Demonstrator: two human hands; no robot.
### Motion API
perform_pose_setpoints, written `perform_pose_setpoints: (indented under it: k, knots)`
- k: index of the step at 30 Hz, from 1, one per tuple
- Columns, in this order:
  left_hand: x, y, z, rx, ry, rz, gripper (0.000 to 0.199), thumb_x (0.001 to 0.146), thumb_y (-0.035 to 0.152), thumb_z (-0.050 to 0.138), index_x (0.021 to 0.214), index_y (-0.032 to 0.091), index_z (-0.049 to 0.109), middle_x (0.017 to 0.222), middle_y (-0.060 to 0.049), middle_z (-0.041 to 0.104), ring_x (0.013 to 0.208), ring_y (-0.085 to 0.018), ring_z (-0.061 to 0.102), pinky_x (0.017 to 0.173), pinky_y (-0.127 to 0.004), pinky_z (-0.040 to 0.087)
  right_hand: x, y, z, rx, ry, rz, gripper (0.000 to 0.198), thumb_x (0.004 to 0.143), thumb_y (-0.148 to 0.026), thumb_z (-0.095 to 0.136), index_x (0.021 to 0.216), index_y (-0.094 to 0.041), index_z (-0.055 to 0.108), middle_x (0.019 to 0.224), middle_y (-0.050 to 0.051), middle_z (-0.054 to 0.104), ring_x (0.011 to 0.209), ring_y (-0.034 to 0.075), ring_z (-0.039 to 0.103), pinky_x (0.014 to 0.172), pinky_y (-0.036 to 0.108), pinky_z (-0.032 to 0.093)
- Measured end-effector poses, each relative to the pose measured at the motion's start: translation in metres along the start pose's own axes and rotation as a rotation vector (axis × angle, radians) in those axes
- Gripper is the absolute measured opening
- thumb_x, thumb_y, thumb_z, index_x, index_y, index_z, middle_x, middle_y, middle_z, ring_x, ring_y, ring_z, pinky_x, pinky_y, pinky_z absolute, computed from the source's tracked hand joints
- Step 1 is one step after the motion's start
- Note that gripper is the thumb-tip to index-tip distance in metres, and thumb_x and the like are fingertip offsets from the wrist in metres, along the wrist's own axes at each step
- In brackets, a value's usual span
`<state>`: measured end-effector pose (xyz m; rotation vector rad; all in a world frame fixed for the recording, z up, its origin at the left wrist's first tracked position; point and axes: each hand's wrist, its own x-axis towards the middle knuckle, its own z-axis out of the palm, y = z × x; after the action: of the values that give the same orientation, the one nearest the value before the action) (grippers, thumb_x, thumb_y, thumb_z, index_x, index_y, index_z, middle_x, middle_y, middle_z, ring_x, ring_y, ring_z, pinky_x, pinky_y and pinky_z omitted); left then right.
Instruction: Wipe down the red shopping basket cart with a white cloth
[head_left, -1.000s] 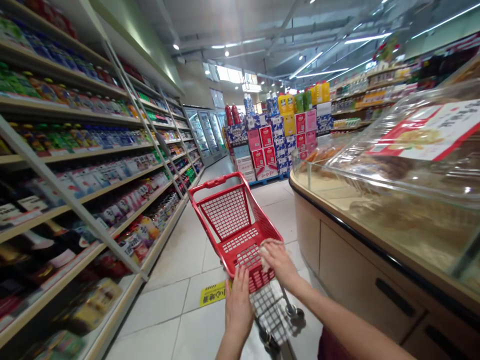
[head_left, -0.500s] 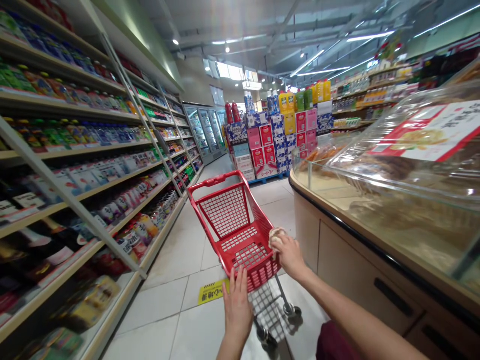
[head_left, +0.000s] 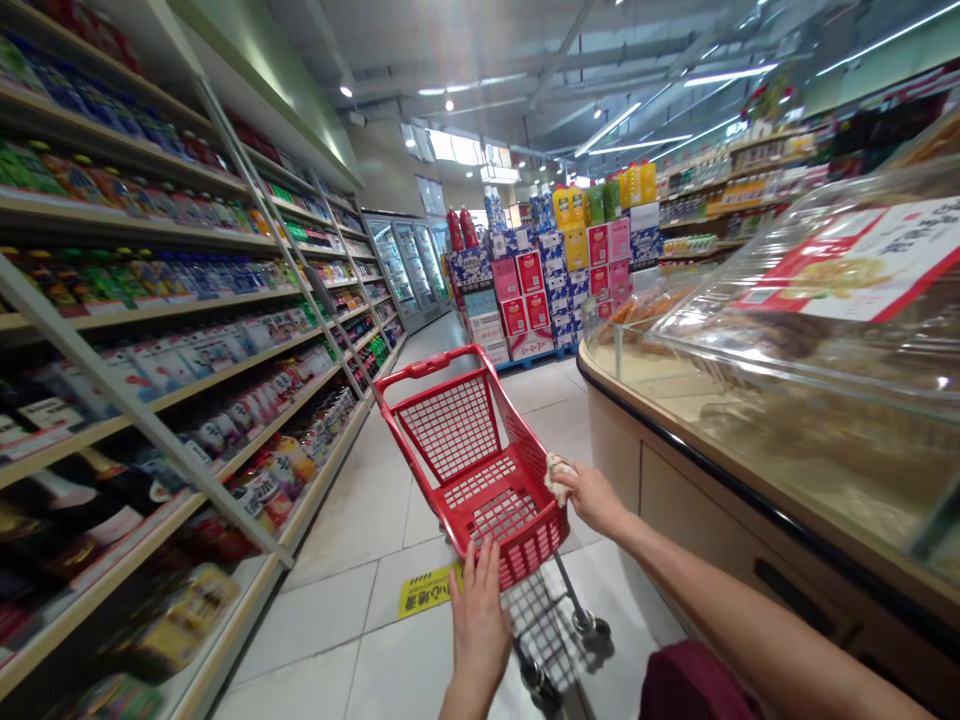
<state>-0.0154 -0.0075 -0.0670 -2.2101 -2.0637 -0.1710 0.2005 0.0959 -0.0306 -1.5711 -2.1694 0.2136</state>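
Your right hand (head_left: 596, 500) has its fingers closed around a small pale cloth (head_left: 557, 478), with the fingertips gathered together on it. This cloth lies at the right rim of the red shopping cart (head_left: 480, 478), close to the near corner; whether it presses on the top of the rim or on its outer face, I cannot tell. Your left hand (head_left: 480, 625) holds nothing: its fingers are long and straight, a little spread, and the thumb stands apart. The left fingertips reach the near end of the cart's basket and seem to touch it there.

The cart stands on the tiled floor directly in front of you. Its long axis runs away from you and leans to the left, with the handle (head_left: 429, 367) at the far end. So the basket extends forward from your left fingers, and to the left and forward from your right fingers. For the right rim, the right hand is clearly the nearer one; for the near end, it is the left. A yellow floor sign (head_left: 426, 592) lies just to the left of your left hand.
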Motion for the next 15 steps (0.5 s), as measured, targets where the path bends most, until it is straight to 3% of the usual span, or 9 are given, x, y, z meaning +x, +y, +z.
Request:
perform_pose_setpoints:
  k: [4, 9, 12, 15]
  knots:
    - [0.0, 0.001, -0.004, -0.019, -0.021, 0.0, 0.082, 0.054, -0.009, 0.029, 0.131, 0.02, 0.027, 0.141, 0.0, 0.024, 0.13, -0.02, 0.016, 0.105, -0.049, 0.017, -0.01, -0.018, -0.001, -0.038, 0.003, -0.107, 0.039, 0.073, -0.015, 0.044, 0.109, -0.027, 0.054, 0.112, 0.005, 0.055, 0.099, 0.019, 0.05, 0.08, 0.031, 0.033]
    - [0.0, -0.001, -0.004, -0.043, -0.038, 0.0, 0.084, 0.053, -0.009, 0.03, 0.131, 0.022, 0.028, 0.141, 0.001, 0.023, 0.131, -0.019, 0.015, 0.105, -0.049, 0.016, -0.011, -0.007, 0.007, -0.083, 0.123, -0.024, 0.032, 0.078, -0.02, 0.044, 0.107, -0.025, 0.057, 0.114, 0.009, 0.055, 0.105, 0.023, 0.047, 0.087, 0.042, 0.031]
    - [0.0, -0.002, 0.0, -0.057, -0.003, 0.012, 0.083, 0.053, -0.009, 0.03, 0.131, 0.022, 0.028, 0.141, 0.001, 0.025, 0.131, -0.019, 0.015, 0.105, -0.048, 0.016, -0.018, -0.006, 0.033, -0.021, 0.184, -0.219, 0.033, 0.081, -0.014, 0.042, 0.108, -0.022, 0.058, 0.125, 0.01, 0.048, 0.117, 0.021, 0.039, 0.093, 0.038, 0.033]
    - [0.002, -0.001, 0.003, -0.071, 0.025, 0.009, 0.082, 0.053, -0.009, 0.031, 0.13, 0.02, 0.03, 0.14, -0.001, 0.028, 0.131, -0.019, 0.015, 0.105, -0.046, 0.018, -0.032, -0.033, 0.07, 0.013, 0.317, -0.283, 0.032, 0.081, -0.011, 0.042, 0.108, -0.016, 0.057, 0.127, 0.014, 0.045, 0.12, 0.021, 0.036, 0.094, 0.038, 0.036]
